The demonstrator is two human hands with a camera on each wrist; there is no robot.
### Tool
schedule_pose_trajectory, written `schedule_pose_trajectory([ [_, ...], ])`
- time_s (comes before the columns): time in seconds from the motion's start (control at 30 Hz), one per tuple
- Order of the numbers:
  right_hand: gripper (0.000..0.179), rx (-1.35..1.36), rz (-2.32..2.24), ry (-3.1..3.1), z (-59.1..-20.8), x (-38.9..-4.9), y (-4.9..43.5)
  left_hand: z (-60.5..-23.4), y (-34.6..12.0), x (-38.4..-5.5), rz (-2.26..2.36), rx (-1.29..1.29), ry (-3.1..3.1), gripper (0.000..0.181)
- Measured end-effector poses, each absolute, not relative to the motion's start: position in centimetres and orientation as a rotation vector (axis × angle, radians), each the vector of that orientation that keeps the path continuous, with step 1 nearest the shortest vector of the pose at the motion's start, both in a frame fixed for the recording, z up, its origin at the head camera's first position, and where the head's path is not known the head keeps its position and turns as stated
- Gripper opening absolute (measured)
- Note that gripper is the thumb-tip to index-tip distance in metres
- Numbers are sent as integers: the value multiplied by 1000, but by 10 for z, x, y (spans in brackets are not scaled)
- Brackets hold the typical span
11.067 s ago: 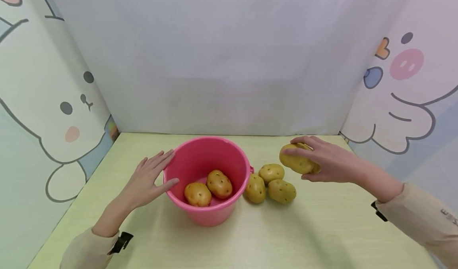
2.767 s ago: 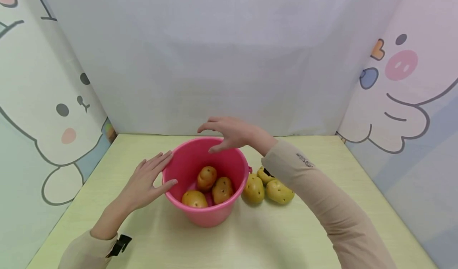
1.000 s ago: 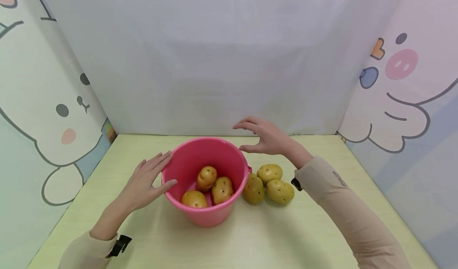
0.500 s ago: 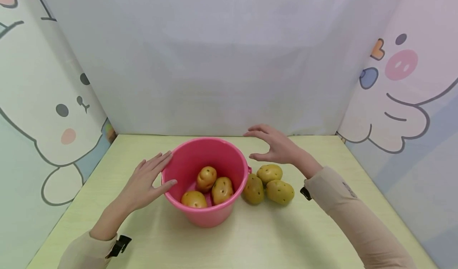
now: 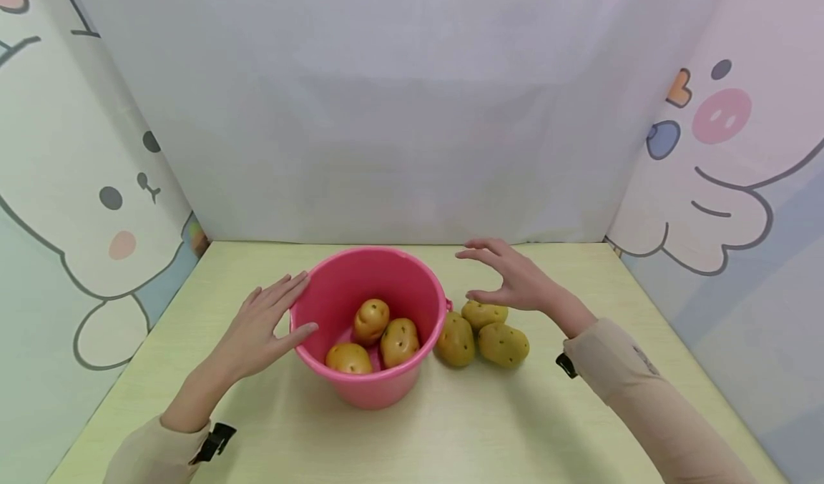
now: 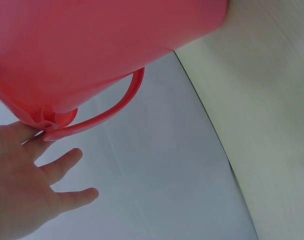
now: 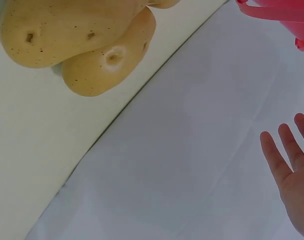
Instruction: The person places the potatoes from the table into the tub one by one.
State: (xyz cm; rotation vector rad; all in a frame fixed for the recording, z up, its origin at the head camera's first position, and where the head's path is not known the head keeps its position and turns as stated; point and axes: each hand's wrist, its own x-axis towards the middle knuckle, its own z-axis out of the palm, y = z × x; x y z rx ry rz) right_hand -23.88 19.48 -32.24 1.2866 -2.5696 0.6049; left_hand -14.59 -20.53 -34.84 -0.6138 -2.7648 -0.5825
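A pink bucket (image 5: 380, 393) stands on the table, holding a potato (image 5: 371, 319) at the back, a second potato (image 5: 399, 342) and a third potato (image 5: 349, 359). My left hand (image 5: 257, 334) rests against the bucket's left rim, its fingers extended; the left wrist view shows the fingertips by the handle (image 6: 109, 112) joint. To the right of the bucket lie a potato (image 5: 455, 341) against its side, another potato (image 5: 484, 314) behind and one more potato (image 5: 503, 345). Over the rear one hovers my right hand (image 5: 518, 280), fingers and thumb spread apart, nothing held.
The pale wooden table (image 5: 450, 434) meets a white cloth backdrop (image 5: 412, 148) behind the bucket. Cartoon-printed panels flank both sides, a left panel (image 5: 51, 269) and a right panel (image 5: 721, 184). A small lug (image 5: 449, 304) juts from the bucket's right rim.
The potato my right hand held earliest is now in the bucket as the third one. Since then that hand has moved from above the bucket rightward and down over the loose potatoes. Left hand stays.
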Motion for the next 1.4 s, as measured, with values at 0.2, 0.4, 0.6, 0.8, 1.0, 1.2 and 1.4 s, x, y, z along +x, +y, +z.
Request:
schedule_pose_trajectory([
  [0.2,60,1269,617,-2574,-331,-234,201,-348,-205,-146,-583,-607,-2772,72],
  [0.4,61,1260,624,-2602,-341,-229,209,-349,-205,-147,-585,-608,-2769,73],
  [0.6,61,1260,629,-2617,-354,-224,217,-349,-206,-147,-583,-611,-2763,72],
  [0.8,63,1240,651,-2651,-367,-219,225,-349,-206,-146,-584,-611,-2762,72],
  [1.0,64,1231,676,-2655,-379,-216,231,-348,-205,-146,-588,-608,-2765,73],
  [1.2,63,1228,687,-2670,-391,-213,237,-349,-205,-146,-583,-603,-2773,73],
  [1.4,64,1218,699,-2695,-403,-209,241,-349,-205,-146,-584,-606,-2767,73],
])
